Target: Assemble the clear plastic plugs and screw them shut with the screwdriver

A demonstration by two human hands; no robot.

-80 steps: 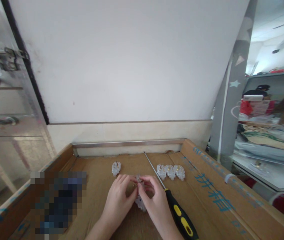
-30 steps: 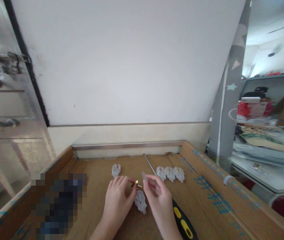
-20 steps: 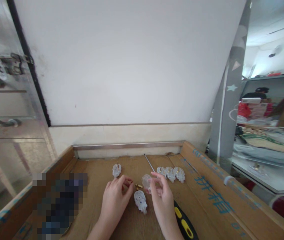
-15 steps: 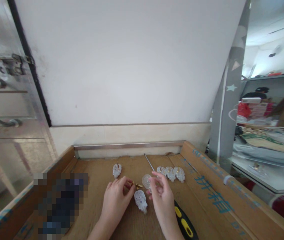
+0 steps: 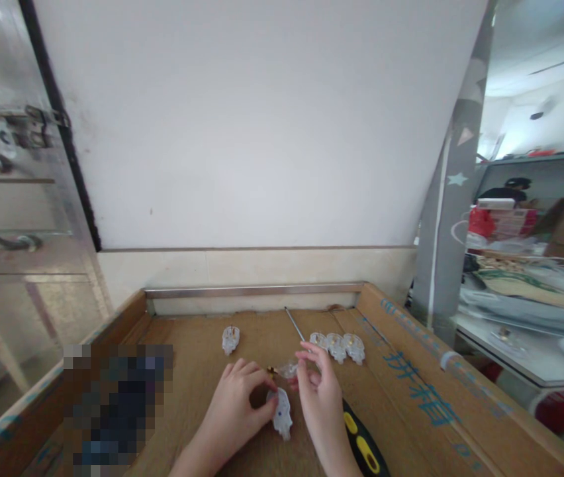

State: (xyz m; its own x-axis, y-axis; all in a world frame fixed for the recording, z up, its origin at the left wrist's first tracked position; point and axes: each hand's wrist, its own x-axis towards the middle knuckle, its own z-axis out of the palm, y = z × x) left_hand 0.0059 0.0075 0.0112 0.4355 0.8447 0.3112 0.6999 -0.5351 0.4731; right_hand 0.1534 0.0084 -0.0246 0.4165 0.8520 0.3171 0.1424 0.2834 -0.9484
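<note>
A clear plastic plug half (image 5: 281, 412) lies on the cardboard surface (image 5: 197, 358) between my hands. My left hand (image 5: 239, 403) rests beside it with curled fingers, the thumb touching the plug's left edge. My right hand (image 5: 318, 395) pinches a second clear plug cover (image 5: 288, 368) just above it. Small brass pieces (image 5: 272, 371) lie beside that cover. A screwdriver with a black and yellow handle (image 5: 361, 450) lies under my right wrist, its steel shaft (image 5: 294, 324) pointing to the far edge.
One clear plug (image 5: 230, 339) lies alone at the back left. Three more plugs (image 5: 337, 346) sit in a row at the back right. A metal rail (image 5: 255, 290) and a white wall close the back. A cluttered shelf (image 5: 530, 265) stands to the right.
My hands pulled apart and the plug came apart in two. One half now lies on the cardboard. My right hand lifted the cover, then lowered it again.
</note>
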